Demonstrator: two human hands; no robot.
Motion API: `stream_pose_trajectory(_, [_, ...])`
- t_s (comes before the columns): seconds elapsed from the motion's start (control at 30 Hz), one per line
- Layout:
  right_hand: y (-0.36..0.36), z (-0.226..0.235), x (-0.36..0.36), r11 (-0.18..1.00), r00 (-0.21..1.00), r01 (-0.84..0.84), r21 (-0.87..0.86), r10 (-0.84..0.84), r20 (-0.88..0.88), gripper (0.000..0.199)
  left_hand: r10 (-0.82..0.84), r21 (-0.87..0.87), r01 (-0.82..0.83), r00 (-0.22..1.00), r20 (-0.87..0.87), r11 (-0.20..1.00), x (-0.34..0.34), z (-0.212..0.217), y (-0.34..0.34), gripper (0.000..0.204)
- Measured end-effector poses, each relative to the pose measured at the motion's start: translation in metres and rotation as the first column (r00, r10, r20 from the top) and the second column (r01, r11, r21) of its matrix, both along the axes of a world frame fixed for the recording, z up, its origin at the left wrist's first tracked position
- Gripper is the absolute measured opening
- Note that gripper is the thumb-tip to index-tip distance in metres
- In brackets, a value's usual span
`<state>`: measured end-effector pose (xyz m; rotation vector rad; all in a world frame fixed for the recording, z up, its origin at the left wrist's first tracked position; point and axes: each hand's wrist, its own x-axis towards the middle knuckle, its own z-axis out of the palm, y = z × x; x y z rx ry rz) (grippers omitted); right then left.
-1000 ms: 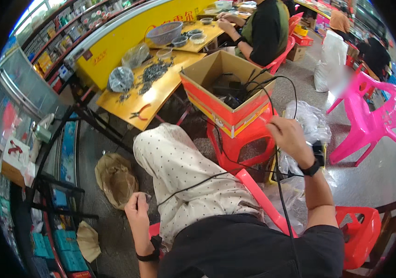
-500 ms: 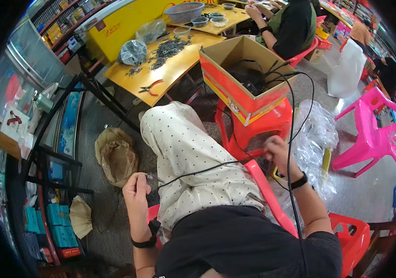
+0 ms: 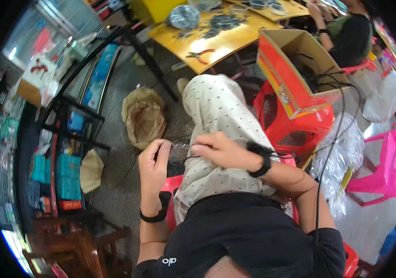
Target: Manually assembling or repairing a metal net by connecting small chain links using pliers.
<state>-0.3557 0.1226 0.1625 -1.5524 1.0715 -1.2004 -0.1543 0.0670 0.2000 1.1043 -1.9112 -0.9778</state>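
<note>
In front of my lap, my left hand [image 3: 154, 162] is closed in a pinch with its thumb up. My right hand [image 3: 219, 150] is closed too, its fingertips turned toward the left hand. A small see-through piece, perhaps plastic [image 3: 179, 151], spans the gap between both sets of fingertips; its exact kind is too blurred to make out. Beside my right wrist a black cable [image 3: 262, 149] lies bunched on my thigh, and a strand of it shows under the right fingers. Another length of black cable [image 3: 328, 162] hangs on the right.
A red and yellow cardboard box [image 3: 284, 83] with black cables stands on a red stool [image 3: 300, 132]. Red-handled pliers [image 3: 201, 55] and dark small parts [image 3: 221, 24] lie on the wooden table [image 3: 170, 34]. A brown paper-lined bin [image 3: 130, 123] stands on the floor; a person [image 3: 353, 39] sits beyond.
My right hand has swung left from beside the stool to meet my left hand. The cable has bunched by my right wrist. The whole view has shifted.
</note>
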Motion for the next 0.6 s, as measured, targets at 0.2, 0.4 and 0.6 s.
stream_pose_trajectory(0.2, [-0.004,0.017,-0.052,0.991,0.996,-0.083,0.106,0.085,-0.015,0.025,0.051,0.065,-0.043,0.991,-0.126,0.997,0.008,-0.012,-0.016,0.021])
stream_pose_trajectory(0.4, [-0.009,0.009,-0.062,0.979,0.998,-0.059,0.194,0.052,0.042,0.02,0.042,-0.038,-0.039,0.996,0.084,0.999,0.008,-0.025,-0.022,0.019])
stream_pose_trajectory(0.6, [0.0,0.01,-0.029,0.954,0.913,-0.038,-0.297,-0.088,-0.398,0.017,-0.341,-0.132,0.343,0.939,0.035,0.93,-0.029,-0.028,0.004,0.039])
